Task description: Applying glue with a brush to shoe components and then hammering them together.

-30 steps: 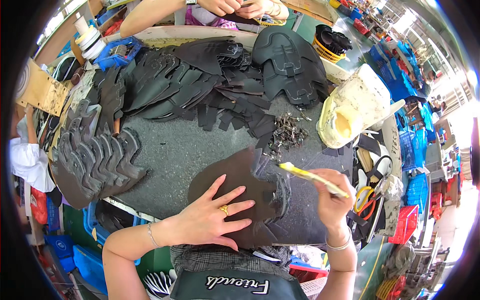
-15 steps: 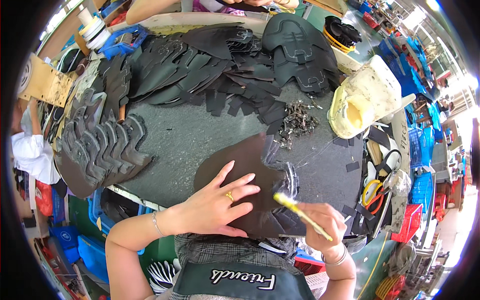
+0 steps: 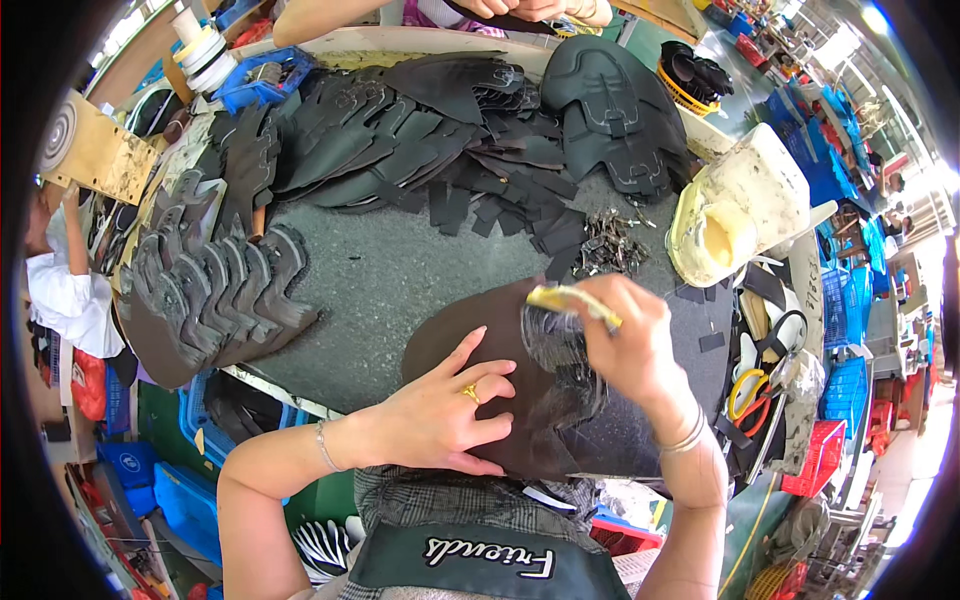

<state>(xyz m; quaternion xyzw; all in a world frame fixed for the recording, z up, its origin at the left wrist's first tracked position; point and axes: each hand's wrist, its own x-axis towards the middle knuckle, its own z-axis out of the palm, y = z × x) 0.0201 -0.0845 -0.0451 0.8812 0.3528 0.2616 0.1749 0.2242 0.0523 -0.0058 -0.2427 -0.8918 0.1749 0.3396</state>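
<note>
A dark brown sheet piece (image 3: 450, 335), perhaps leather, with a curved, notched edge lies on the grey tabletop in front of me. My left hand (image 3: 440, 412) rests on it, fingers spread flat and a ring on one of them. In my right hand (image 3: 632, 335) is a yellow brush (image 3: 575, 299), its handle gripped and its tip at the far end of the notched edge. A shiny wet smear (image 3: 552, 345) runs along that edge under the brush. Small black strips lie beside the piece, partly hidden by my right arm.
Beyond lie heaps of black cut pieces (image 3: 340, 135) and moulded black panels (image 3: 612, 110). Metal bits (image 3: 612, 243) sit near a cream glue-crusted pot (image 3: 745, 200). Scissors (image 3: 748, 395) rest at the right edge. Stacked wavy-edged pieces (image 3: 215, 290) stand left. Another person's hands (image 3: 510, 8) are across the table.
My right hand has carried the brush away from me along the notched edge, and the wet smear there looks wider. My left hand stays on the piece. The whole view has shifted slightly.
</note>
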